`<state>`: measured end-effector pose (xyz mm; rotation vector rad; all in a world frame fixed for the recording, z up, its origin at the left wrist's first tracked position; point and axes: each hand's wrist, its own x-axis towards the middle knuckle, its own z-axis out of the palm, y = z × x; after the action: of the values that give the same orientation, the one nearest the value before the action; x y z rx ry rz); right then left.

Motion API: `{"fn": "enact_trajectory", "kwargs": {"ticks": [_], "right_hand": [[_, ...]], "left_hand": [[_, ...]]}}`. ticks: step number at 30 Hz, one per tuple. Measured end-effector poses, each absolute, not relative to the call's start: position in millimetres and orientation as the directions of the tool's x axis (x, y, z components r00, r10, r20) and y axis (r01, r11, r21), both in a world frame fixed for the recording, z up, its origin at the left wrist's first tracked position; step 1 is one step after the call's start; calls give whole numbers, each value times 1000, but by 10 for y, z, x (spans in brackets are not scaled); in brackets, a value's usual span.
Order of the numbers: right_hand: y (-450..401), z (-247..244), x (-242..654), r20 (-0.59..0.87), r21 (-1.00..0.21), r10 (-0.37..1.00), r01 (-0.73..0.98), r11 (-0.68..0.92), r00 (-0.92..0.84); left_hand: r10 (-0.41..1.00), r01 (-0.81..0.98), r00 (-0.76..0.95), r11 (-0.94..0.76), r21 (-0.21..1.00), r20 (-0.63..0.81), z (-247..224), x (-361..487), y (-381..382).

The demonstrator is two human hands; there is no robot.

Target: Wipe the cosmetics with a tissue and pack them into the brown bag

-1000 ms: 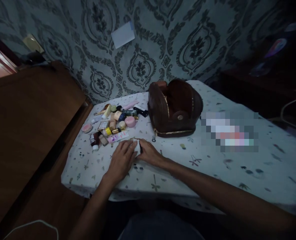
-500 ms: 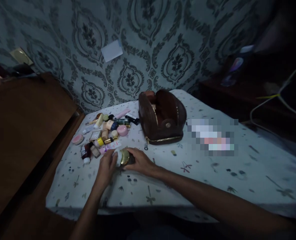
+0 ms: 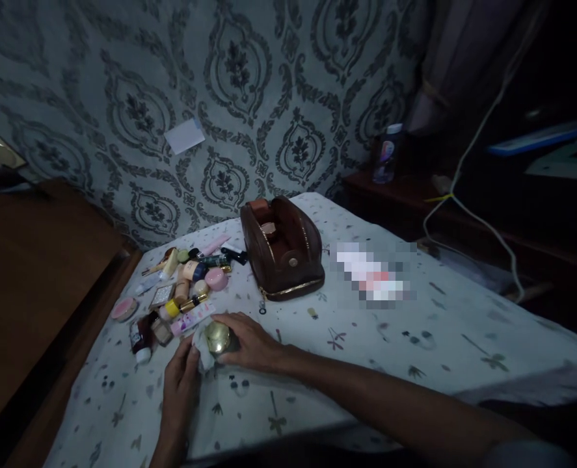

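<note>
My right hand [image 3: 253, 344] is closed around a small round jar with a shiny gold lid [image 3: 218, 337], low over the front of the table. Against the jar's left side my left hand [image 3: 181, 372] presses a crumpled white tissue [image 3: 203, 346], its fingers closed on it. Just beyond the hands lies a white and purple tube [image 3: 190, 320]. A foundation bottle [image 3: 161, 330] and a dark red bottle with a white cap [image 3: 139, 335] are to the left. Behind stands a brown zip bag [image 3: 288, 283], its top unzipped, with a light item inside.
Several cosmetics lie left of the bag, among them a pink jar [image 3: 216, 279] and a pink round compact [image 3: 125, 309]. A blurred-out patch [image 3: 369, 270] covers something right of the bag. A bottle [image 3: 386, 156] stands on a dark side surface near a hanging white cord [image 3: 483, 224].
The view has swung right, so the scene sits further left. The jar has tilted so its gold lid faces me more, with the tissue still at its side.
</note>
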<state>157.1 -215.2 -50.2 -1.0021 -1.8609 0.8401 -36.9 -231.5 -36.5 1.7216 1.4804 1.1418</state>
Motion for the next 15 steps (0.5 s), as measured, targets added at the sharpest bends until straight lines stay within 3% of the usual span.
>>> {"fn": "enact_trajectory", "kwargs": {"ticks": [10, 15], "right_hand": [[-2138, -465, 1571, 427, -846, 876, 243, 475, -225], [-2105, -493, 1564, 377, -897, 901, 160, 413, -214]], "left_hand": [[955, 531, 52, -273, 802, 290, -276, -152, -2487], [903, 608, 170, -411, 679, 395, -177, -35, -2490]]}}
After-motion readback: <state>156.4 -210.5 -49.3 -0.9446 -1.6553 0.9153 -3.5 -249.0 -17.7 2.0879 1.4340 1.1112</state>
